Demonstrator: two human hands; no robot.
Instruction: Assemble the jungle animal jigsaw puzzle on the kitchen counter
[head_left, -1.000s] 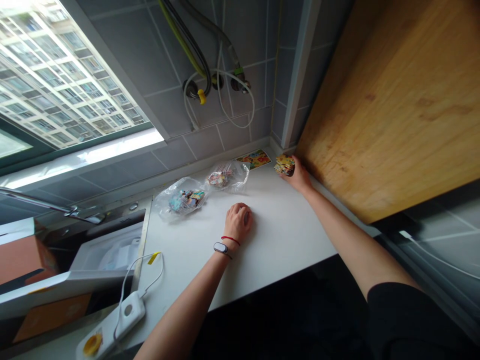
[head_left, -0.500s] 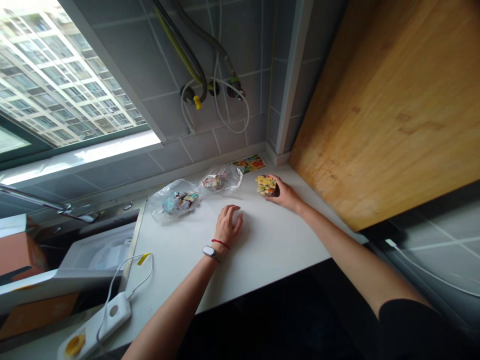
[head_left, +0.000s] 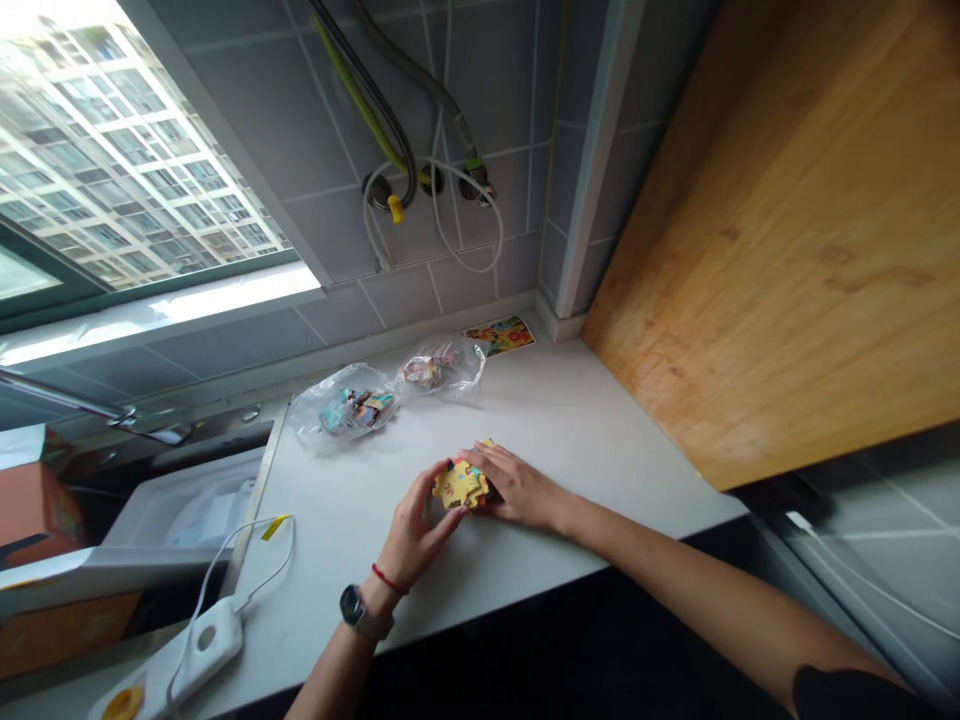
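Note:
A pile of yellow jigsaw puzzle pieces (head_left: 459, 484) is between my two hands near the front of the white counter (head_left: 540, 420). My left hand (head_left: 416, 525), with a watch and a red cord at the wrist, grips the pile's left side between thumb and fingers. From the right, my right hand (head_left: 525, 487) closes round the other side and covers part of the pieces. Behind them lie two clear plastic bags: one bag (head_left: 345, 405) holds bluish puzzle pieces, the other bag (head_left: 442, 368) reddish ones. A colourful picture card (head_left: 501, 336) lies at the back.
On the left, a white power strip (head_left: 187, 655) with a cable lies by a sink (head_left: 187, 500) that has a faucet and boxes over it. A wooden panel (head_left: 787, 240) borders the counter on the right. Hoses and a white cable (head_left: 499, 230) hang on the tiled wall.
My right hand has brought the puzzle pieces from the back right towards the front middle. My left hand has moved down and left and taken hold of them too.

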